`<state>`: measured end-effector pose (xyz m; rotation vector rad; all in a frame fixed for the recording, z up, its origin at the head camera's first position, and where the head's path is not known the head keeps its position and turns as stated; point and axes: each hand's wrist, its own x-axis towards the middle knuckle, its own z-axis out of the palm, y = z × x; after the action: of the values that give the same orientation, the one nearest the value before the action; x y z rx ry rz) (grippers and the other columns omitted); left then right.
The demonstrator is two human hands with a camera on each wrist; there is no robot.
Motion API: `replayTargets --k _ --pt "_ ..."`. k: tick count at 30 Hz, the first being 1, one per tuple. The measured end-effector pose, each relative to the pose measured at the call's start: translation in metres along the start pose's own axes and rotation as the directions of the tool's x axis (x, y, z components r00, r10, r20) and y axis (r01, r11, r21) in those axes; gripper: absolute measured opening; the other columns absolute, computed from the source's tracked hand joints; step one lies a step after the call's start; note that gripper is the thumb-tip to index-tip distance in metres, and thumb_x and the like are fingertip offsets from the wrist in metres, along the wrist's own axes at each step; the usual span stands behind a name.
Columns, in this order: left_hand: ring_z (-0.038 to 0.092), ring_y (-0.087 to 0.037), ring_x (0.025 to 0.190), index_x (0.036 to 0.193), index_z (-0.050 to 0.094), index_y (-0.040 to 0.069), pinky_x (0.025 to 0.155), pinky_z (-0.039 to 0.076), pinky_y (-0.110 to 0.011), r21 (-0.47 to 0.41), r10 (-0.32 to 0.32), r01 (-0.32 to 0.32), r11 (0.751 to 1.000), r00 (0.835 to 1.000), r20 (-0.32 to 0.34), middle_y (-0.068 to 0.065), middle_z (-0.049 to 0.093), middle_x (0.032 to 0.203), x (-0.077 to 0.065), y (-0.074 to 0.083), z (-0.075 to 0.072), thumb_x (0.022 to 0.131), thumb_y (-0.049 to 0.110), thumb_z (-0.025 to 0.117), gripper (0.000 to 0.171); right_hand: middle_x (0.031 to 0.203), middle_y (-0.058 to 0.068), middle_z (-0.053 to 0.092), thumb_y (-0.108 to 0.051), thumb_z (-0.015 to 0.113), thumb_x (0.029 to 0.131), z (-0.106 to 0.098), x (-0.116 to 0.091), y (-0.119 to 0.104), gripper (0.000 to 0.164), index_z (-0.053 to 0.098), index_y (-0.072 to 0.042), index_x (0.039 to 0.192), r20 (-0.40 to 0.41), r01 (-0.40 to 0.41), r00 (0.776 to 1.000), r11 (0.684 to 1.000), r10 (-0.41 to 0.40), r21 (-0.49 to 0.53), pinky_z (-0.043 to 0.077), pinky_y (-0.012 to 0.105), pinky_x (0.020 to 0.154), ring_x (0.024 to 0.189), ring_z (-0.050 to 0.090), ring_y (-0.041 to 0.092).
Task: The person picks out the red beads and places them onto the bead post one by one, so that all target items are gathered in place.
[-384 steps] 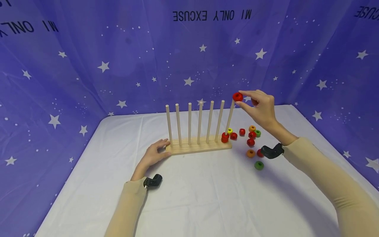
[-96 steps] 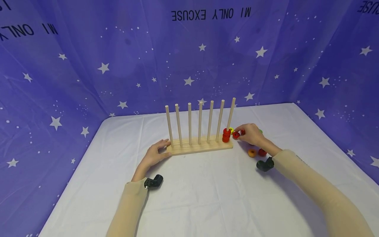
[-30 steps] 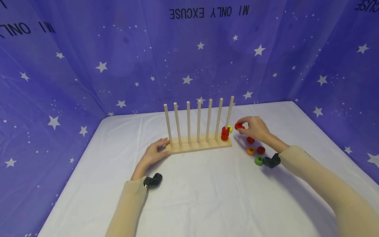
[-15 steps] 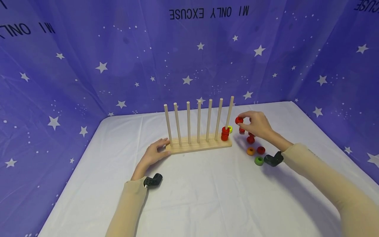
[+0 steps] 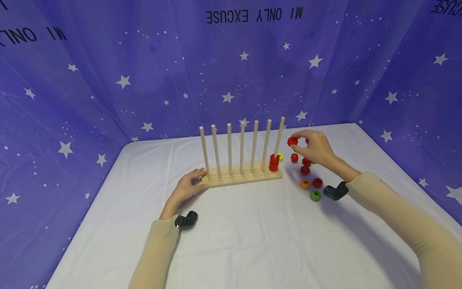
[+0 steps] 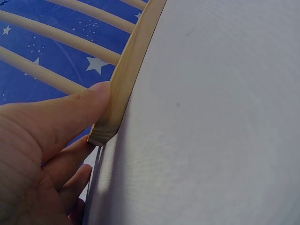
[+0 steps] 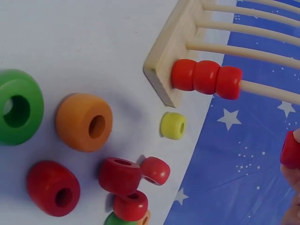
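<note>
My left hand (image 5: 185, 189) grips the left end of a wooden peg stand (image 5: 238, 178), its thumb (image 6: 93, 101) on the front edge and its other fingers round the end. Several upright pegs rise from the stand. The rightmost peg (image 5: 279, 136) carries a stack of three red beads (image 5: 274, 162). Between thumb and fingertips, my right hand (image 5: 314, 147) pinches a red bead (image 5: 292, 141), held above the table just right of that peg. At the right edge of the right wrist view, only part of this held bead (image 7: 291, 151) shows.
Loose beads lie right of the stand: several red ones (image 5: 305, 170), an orange bead (image 5: 305, 184) and a green bead (image 5: 315, 195). A yellow bead (image 7: 173, 125) sits close by the stand's right end. A starry purple cloth (image 5: 180, 72) hangs behind the white table (image 5: 234, 241).
The red stack on the rightmost peg has grown from two to three. My right hand has since picked up another red bead and raised it. The left hand stays at the stand's end.
</note>
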<state>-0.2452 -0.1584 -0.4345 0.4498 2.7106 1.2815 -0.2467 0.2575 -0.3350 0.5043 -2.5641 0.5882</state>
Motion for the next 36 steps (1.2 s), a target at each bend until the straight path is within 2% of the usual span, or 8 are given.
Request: replayTargets --k 6,14,26,36 --pt "0.025 -0.038 0.143 0.130 0.054 0.002 0.118 0.019 -0.054 0.001 -0.010 0.010 1.000 1.000 0.001 -0.014 0.041 0.147 -0.001 -0.001 -0.001 0.082 0.020 0.071 0.053 0.094 0.016 0.072 -0.012 0.072 0.077 -0.003 0.002 -0.003 0.026 0.069 -0.001 0.101 -0.027 -0.001 1.000 1.000 0.001 0.008 0.038 0.023 0.057 0.067 0.048 0.018" --pt "0.026 -0.038 0.143 0.129 0.055 0.003 0.117 0.019 -0.054 0.011 -0.011 0.011 1.000 1.000 -0.001 -0.014 0.042 0.146 -0.001 -0.001 0.000 0.082 0.020 0.071 0.053 0.091 0.016 0.071 -0.010 0.071 0.077 -0.009 0.007 -0.010 0.026 0.069 -0.001 0.101 -0.079 0.014 0.997 0.999 -0.011 0.039 0.031 0.019 0.052 0.061 0.038 0.014" --pt "0.025 -0.037 0.143 0.129 0.054 0.002 0.118 0.019 -0.054 0.000 -0.014 0.014 1.000 1.000 0.003 -0.014 0.042 0.147 0.000 0.000 0.000 0.082 0.020 0.071 0.053 0.089 0.017 0.071 -0.009 0.073 0.078 -0.021 0.017 -0.024 0.023 0.070 0.000 0.099 -0.163 0.060 0.986 0.995 -0.046 0.082 0.028 0.012 0.050 0.058 0.037 0.012" --pt "0.026 -0.038 0.143 0.129 0.054 0.002 0.118 0.019 -0.054 0.006 0.000 0.000 1.000 1.000 0.000 -0.014 0.042 0.147 0.001 -0.001 0.000 0.082 0.019 0.071 0.053 0.081 0.014 0.067 -0.010 0.073 0.077 -0.031 0.023 -0.034 0.024 0.070 -0.001 0.099 -0.220 0.092 0.973 0.991 -0.069 0.096 0.025 0.017 0.049 0.054 0.032 0.008"
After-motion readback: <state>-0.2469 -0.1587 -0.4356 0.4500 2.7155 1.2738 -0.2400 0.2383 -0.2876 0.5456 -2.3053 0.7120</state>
